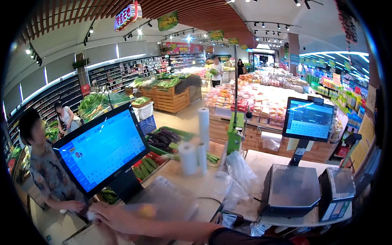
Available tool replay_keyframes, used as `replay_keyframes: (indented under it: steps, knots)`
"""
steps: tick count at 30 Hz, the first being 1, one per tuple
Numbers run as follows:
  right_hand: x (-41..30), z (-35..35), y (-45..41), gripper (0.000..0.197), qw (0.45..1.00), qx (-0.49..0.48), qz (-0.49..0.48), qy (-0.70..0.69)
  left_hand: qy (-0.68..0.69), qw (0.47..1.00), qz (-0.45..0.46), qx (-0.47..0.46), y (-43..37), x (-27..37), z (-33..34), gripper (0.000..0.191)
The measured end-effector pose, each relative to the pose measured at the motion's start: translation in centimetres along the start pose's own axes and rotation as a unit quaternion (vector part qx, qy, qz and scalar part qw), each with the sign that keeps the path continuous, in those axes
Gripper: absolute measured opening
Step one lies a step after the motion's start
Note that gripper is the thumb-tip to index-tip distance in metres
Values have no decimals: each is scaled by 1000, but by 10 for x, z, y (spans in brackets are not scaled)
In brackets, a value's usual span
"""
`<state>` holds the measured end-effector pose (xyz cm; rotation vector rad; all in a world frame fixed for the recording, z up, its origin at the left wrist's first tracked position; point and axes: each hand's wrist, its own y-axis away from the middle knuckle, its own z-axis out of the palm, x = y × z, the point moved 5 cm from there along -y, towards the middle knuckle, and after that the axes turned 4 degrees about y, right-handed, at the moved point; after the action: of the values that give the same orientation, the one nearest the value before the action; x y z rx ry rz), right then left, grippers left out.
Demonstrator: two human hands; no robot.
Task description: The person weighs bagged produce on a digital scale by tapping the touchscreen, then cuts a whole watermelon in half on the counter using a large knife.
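My right arm reaches in from the lower right, and my right hand [114, 216] is at the lower left with fingers closed around a bunched whitish piece of plastic [91, 216]. Below it, partly covered and blurred, is my left hand [106, 234]; what it holds cannot be made out. Just behind my right forearm is a blurred yellow item [147, 210], apparently in clear plastic, over the metal plate of a weighing scale [171, 196]. The scale's lit touchscreen [102, 148] stands beyond my hands. A person in a patterned shirt [55, 171] stands close to my hands.
Plastic-bag rolls [187, 159] stand on the counter beside a green bag-sealing stand [234, 134]. Loose clear bags [240, 171] lie near a second scale [292, 186] with its own screen [308, 118]. Crates of eggplants [162, 137] and green gourds [145, 168] border the counter.
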<state>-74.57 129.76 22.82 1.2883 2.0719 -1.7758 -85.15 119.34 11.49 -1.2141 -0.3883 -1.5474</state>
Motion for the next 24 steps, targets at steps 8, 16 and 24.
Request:
replay_keyframes:
  steps: [8,16,24]
  knots:
    - [8,-1,51,25,994,-100,25,23,-258,923,73,276,6,38,-233,33]
    - [37,-45,110,13,979,-57,189,43,-401,882,-39,244,6,-25,-385,53]
    - [51,-67,145,13,962,-57,249,92,-465,855,-40,228,4,-17,-378,49]
